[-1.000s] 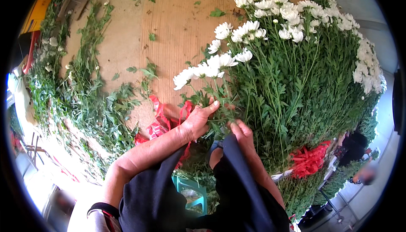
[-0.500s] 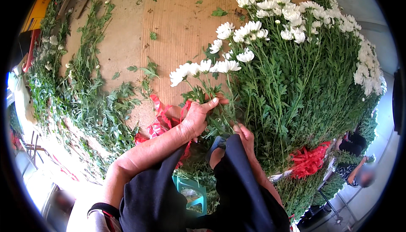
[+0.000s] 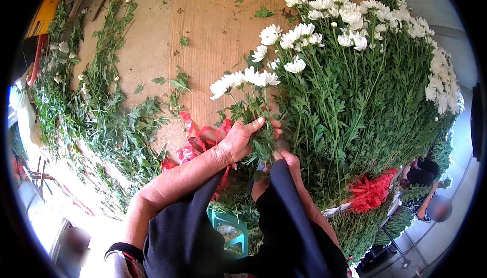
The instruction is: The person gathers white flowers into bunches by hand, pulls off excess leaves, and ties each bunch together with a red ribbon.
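A small bunch of white chrysanthemums (image 3: pixel 248 78) is between my hands, blooms pointing away from me over the board. My left hand (image 3: pixel 242 138) is wrapped round the leafy stems below the flowers, thumb stretched along them. Lower down, my right hand (image 3: pixel 288 160) is closed on the same stems near my knee; its fingertips are partly hidden. Red plastic ribbon strips (image 3: pixel 195 143) lie beside my left wrist. Just right of my hands lies a big pile of white chrysanthemums (image 3: pixel 350 90), with long green stems toward me.
Loose leaves and cut stems (image 3: pixel 109 121) cover the left of the wooden board (image 3: pixel 213 34). More red ribbon strips (image 3: pixel 370 192) rest on the stems at right. A teal plastic stool (image 3: pixel 231 227) stands below. Another person (image 3: pixel 428 207) is at the far right.
The bunch in my hands has drawn closer together, its right-hand blooms moving left and slightly up. My right hand has shifted a little left, closer to my left hand.
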`<state>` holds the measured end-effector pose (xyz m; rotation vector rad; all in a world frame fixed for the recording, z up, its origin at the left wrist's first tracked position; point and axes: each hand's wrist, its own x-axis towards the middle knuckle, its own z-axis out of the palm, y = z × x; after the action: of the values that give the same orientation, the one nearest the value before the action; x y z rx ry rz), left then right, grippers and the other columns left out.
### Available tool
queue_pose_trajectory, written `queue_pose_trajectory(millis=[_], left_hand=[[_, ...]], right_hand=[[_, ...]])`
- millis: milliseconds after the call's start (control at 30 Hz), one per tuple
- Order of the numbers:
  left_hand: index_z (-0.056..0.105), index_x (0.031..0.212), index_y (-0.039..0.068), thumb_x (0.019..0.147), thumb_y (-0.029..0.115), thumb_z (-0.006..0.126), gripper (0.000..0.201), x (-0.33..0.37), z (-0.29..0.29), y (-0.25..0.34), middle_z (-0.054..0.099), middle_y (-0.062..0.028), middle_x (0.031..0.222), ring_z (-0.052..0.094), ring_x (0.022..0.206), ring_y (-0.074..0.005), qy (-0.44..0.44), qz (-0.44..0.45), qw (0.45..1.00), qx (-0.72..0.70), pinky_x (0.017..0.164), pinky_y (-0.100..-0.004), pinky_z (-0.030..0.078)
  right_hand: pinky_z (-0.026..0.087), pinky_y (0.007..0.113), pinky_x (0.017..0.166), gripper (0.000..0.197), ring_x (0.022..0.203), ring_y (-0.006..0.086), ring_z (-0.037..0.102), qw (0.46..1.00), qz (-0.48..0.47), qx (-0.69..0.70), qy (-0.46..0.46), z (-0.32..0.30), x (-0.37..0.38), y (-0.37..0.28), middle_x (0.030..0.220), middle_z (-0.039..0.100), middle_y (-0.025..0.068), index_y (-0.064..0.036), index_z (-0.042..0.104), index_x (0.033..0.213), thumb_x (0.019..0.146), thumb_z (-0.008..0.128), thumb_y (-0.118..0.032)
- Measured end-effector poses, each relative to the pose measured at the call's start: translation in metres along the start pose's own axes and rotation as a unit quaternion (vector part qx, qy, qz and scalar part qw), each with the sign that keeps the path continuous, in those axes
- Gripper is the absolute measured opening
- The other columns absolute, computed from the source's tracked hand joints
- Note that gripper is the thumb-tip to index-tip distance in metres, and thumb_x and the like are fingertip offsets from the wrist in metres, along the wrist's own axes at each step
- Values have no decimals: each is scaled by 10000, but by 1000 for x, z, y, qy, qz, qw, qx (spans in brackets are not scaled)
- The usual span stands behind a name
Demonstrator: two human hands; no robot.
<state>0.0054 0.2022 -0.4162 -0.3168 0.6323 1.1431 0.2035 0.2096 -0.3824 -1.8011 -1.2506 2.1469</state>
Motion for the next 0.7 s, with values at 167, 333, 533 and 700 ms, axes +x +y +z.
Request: queue_pose_trajectory(millis=[167,333,533,700], left_hand=[[414,1407,12,985,198,591,495,2,-13,-2,580,-175,1317,604,1149,-307,-18,-15,1000,19,1020,-477,492],[452,1362,-3,994,169,550,418,-1,-11,-3,567,-199,1338,593,1177,-341,-16,-13,1000,-7,1046,-494,471],[573,1076,9,988,164,565,178,-7,-21,-5,648,-201,1109,659,1038,-365,32,-36,996,-72,972,-514,526],[574,1096,29,985,183,576,190,-21,-36,5,643,-181,1108,646,1045,-345,12,14,997,-74,1029,-526,479]], right_hand=[[512,255,582,294,621,126,646,999,42,-5,-7,6,-5,-15,743,667,53,9,649,946,997,507,-243],[521,266,609,315,646,123,654,999,20,20,-18,6,-8,-8,769,679,54,10,643,934,1002,494,-259],[517,259,652,185,726,102,628,978,-123,-167,34,-4,-2,-8,823,673,42,-18,658,992,969,566,-177],[485,310,636,339,704,140,558,853,-275,-297,330,-68,37,-17,894,596,51,-51,583,1231,913,675,-121]])
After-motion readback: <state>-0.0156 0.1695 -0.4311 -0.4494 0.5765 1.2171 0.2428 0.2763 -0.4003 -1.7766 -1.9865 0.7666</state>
